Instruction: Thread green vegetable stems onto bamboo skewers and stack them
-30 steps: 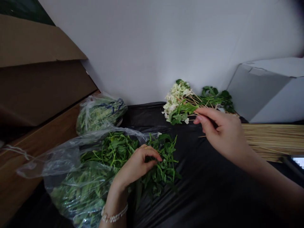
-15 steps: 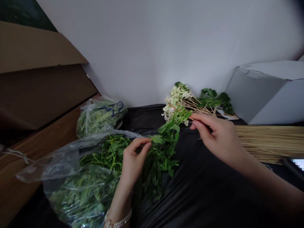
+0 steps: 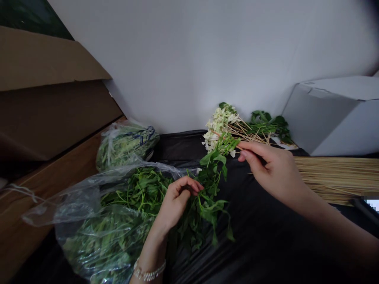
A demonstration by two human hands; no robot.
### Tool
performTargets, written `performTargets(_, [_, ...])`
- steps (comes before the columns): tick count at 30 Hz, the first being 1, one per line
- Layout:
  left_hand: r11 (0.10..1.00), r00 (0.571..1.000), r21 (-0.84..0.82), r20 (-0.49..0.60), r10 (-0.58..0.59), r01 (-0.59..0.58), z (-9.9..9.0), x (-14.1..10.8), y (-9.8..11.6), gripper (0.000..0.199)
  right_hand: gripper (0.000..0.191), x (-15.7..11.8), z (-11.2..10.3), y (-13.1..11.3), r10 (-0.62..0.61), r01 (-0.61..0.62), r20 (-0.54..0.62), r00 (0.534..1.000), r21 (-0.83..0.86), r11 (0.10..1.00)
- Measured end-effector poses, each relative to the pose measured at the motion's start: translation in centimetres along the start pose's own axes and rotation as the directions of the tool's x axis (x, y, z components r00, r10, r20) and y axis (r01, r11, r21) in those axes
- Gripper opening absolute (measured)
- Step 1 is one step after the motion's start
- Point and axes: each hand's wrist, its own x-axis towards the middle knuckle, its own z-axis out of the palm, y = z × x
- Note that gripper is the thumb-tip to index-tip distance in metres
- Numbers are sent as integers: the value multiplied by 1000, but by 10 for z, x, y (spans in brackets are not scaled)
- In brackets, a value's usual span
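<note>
The right hand reaches forward, thumb and forefinger pinching a skewer of folded greens above the black sheet. The left hand (bracelet at wrist) curls at leafy sprigs; its grip cannot be determined. The open clear bag contains foliage; the bag behind contains more.

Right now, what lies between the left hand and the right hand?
In the head view, leafy greens lie between them, with some black sheeting showing beside the right hand.
</note>
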Motion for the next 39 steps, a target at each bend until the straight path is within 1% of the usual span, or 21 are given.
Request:
performTargets(2, [999, 999, -25, 34, -21, 22, 1, 0, 0, 19, 20, 0, 0, 0, -3, 3, 2, 1000, 3, 1000])
performTargets(3, [999, 999, -28, 31, -29, 29, 2, 0, 0, 16, 20, 0, 0, 0, -4, 4, 2, 1000, 6, 1000])
performTargets(5, [999, 999, 3, -33, -41, 41, 4, 1, -2, 10, 20, 0, -1, 0, -2, 2, 2, 1000, 8, 1000])
performTargets(6, [998, 996, 41, -81, -46, 49, 4, 1, -3, 12, 20, -1, -1, 0, -3, 3, 1, 1000, 5, 1000])
performTargets(8, [975, 987, 206, -154, -47, 78, 3, 3, -8, 23, 21, -1, -2, 0, -8, 8, -4, 1000, -5, 1000])
performTargets(10, [891, 988, 439, -144, -58, 116, 0, 3, -13, 34, 20, 0, -2, 0, -12, 12, -10, 1000, -9, 1000])
performTargets(12, [763, 991, 634, -46, -126, 126, -4, 1, -16, 42, 20, 0, -2, 0, -14, 14, -17, 1000, -11, 1000])
performTargets(13, [707, 982, 697, 17, -186, 122, -5, 0, -16, 43, 20, 0, -2, 0, -17, 17, -21, 1000, -12, 1000])
performTargets(15, [616, 942, 779, 112, -316, 114, -7, -2, -16, 39, 19, 1, -2, 1, -24, 24, -29, 999, -13, 1000])
performTargets(17, [524, 907, 844, 129, -402, 112, -6, -4, -14, 31, 19, 1, -2, 1, -30, 30, -27, 999, -11, 999])
performTargets(19, [440, 897, 891, 99, -430, 112, -3, -5, -13, 24, 19, 1, -3, 1, -33, 33, -25, 999, -8, 999])
performTargets(21, [392, 902, 915, 84, -423, 99, 0, -5, -13, 16, 19, 0, -3, 1, -36, 35, -23, 999, -11, 999])
performTargets(23, [383, 907, 921, 97, -410, 74, 1, -7, -13, 9, 20, 0, -4, 1, -36, 35, -23, 999, -17, 999])
performTargets(25, [425, 910, 904, 137, -391, 47, -2, -9, -13, 13, 20, 1, -5, 1, -33, 33, -22, 999, -29, 999])
performTargets(29, [639, 902, 768, 240, -358, 49, -12, -8, -15, 27, 19, 4, -9, 3, -21, 19, -40, 999, -51, 999])
performTargets(30, [683, 909, 728, 241, -340, 63, -13, -7, -15, 28, 19, 5, -10, 3, -18, 16, -47, 999, -51, 999])
performTargets(32, [730, 940, 678, 185, -285, 87, -14, -4, -15, 27, 19, 7, -12, 4, -14, 11, -62, 998, -51, 999])
performTargets(34, [729, 966, 679, 125, -228, 84, -11, -2, -10, 27, 19, 8, -14, 5, -11, 8, -69, 998, -53, 999])
performTargets(35, [714, 970, 697, 120, -212, 70, -9, -1, -7, 27, 19, 9, -15, 5, -13, 9, -68, 998, -54, 999])
performTargets(37, [665, 963, 747, 168, -212, 16, -6, -1, 3, 24, 19, 9, -16, 6, -17, 13, -70, 997, -56, 998])
performTargets(39, [611, 939, 788, 260, -226, -71, -3, 1, 14, 21, 19, 9, -15, 7, -19, 15, -74, 997, -59, 998])
